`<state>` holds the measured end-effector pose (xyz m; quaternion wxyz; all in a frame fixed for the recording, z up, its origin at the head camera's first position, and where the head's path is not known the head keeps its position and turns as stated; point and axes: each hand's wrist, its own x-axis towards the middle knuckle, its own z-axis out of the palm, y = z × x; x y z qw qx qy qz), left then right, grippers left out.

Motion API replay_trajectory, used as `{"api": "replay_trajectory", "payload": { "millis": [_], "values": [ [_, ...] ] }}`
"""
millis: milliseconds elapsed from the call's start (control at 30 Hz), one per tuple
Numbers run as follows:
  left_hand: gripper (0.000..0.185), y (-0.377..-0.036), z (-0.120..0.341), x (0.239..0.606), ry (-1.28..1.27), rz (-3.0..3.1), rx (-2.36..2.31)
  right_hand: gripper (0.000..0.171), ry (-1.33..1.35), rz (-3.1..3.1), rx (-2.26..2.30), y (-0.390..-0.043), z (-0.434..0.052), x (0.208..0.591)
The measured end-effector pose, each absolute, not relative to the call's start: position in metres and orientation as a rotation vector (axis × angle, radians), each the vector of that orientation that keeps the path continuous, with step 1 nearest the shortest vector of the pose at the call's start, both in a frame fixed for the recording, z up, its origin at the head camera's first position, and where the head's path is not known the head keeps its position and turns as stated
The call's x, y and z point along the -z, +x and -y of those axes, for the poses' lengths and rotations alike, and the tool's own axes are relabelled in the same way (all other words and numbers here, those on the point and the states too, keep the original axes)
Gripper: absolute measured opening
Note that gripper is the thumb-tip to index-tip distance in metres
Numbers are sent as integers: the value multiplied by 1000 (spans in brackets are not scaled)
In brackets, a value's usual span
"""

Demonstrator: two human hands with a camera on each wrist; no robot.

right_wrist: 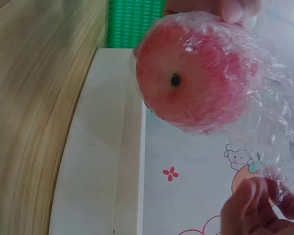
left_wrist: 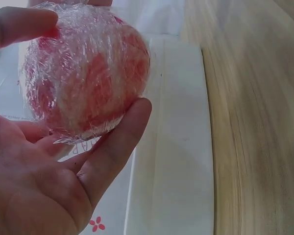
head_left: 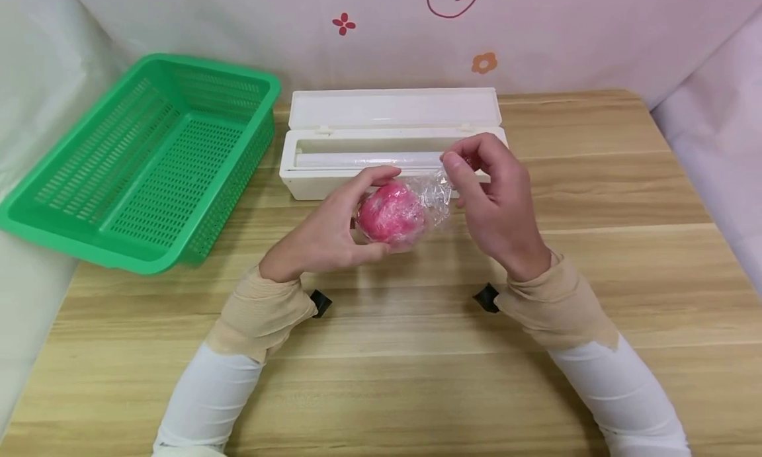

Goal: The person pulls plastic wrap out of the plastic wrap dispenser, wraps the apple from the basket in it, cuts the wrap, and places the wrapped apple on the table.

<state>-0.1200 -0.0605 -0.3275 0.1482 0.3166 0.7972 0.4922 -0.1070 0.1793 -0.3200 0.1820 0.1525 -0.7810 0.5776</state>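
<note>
A pinkish-red apple (head_left: 389, 213), wrapped in clear cling film, is held up in front of the white film box. My left hand (head_left: 333, 235) grips it from the left, fingers above and thumb below in the head view. From the apple's right side a loose tail of cling film (head_left: 437, 196) stretches out, and my right hand (head_left: 500, 192) pinches its end. A dark stem end shows on the apple (right_wrist: 196, 78) in the right wrist view. Crinkled film covers the side of the apple (left_wrist: 95, 73) seen in the left wrist view.
Behind the hands, a long white box (head_left: 309, 187) stands with its lid (head_left: 393, 110) up and a film roll (head_left: 369, 160) inside. A green perforated basket (head_left: 172, 262) sits at the left on the wooden table (head_left: 387, 391). A printed white cloth (head_left: 393, 47) hangs behind.
</note>
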Motion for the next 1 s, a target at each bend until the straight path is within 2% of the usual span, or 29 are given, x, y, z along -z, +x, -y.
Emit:
{"api": "replay_trajectory", "payload": {
  "millis": [233,500,733,1000],
  "values": [
    [97,-119,62,323,856,-2320,-1363,23,495,2170,-1483,-110,-181,319],
    [104,-115,51,322,784,-2454,-1290,45,141,2479,-1517,-107,-182,319],
    [105,-107,44,319,749,-2441,-1304,32,265,2232,-1299,-113,-171,332],
    [101,-103,41,318,738,-2334,-1321,38,374,1918,-1298,-112,-170,331]
  ]
}}
